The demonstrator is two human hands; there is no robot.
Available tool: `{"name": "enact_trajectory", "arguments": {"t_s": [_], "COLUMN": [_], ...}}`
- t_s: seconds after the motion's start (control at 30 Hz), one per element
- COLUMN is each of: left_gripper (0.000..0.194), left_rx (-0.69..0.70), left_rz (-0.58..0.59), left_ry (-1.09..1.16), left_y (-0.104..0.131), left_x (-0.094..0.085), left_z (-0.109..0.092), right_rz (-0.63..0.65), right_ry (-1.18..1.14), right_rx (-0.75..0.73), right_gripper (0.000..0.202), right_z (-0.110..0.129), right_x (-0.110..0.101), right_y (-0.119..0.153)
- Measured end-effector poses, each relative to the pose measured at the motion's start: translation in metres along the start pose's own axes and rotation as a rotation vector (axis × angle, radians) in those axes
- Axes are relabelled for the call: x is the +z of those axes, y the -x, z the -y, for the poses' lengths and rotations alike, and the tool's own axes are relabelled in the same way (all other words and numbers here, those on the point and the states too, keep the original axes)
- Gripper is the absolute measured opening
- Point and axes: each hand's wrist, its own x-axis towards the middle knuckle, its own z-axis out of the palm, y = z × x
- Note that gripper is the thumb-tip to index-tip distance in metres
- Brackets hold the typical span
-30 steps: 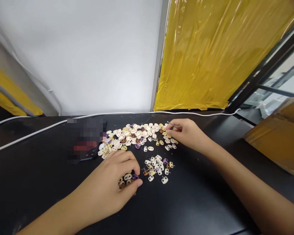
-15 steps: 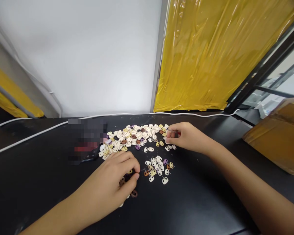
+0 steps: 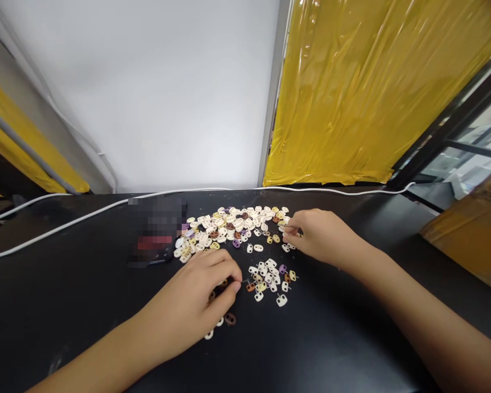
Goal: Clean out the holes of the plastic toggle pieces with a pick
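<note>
My left hand rests low over the table, its thumb and forefinger tips pressed together; whatever lies between them cannot be made out. Dark brown and white two-hole oval pieces lie under and beside its palm. At the right end of a large heap of small oval pieces, mostly cream with some brown, yellow and purple, my right hand is closed around a thin metal tool, mostly hidden by the fingers. Between the hands lies a smaller pile of pieces with thin metal pins.
A blurred-out dark object lies left of the heap. A white cable runs along the back of the black table. Behind stand a white panel and yellow plastic sheeting; a cardboard box is at right.
The whole view has shifted slightly, so things appear further right. My left thumb and forefinger have drawn closer together. My right hand stays at the heap's right end with the tool.
</note>
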Motion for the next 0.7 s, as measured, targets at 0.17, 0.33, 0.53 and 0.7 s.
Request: {"name": "enact_trajectory", "arguments": {"t_s": [0.17,0.33,0.53,0.7], "left_gripper": [0.016,0.016,0.027,0.023], "left_rx": [0.001,-0.013,-0.093,-0.168], "left_rz": [-0.033,-0.066,-0.18,-0.206], "left_ry": [0.002,0.016,0.291,0.717], "left_y": [0.0,0.002,-0.002,-0.004], "left_x": [0.0,-0.004,0.001,0.013], "left_z": [0.0,-0.003,-0.012,-0.019], "right_rz": [-0.024,-0.082,-0.195,-0.129], "right_ry": [0.041,-0.017,-0.646,-0.913], "right_rx": [-0.018,-0.016,-0.059,-0.13], "right_gripper": [0.023,0.022,0.022,0.02], "right_z": [0.005,0.005,0.029,0.064], "right_x": [0.004,0.005,0.001,0.007], "right_y": [0.0,-0.003,0.009,0.026]}}
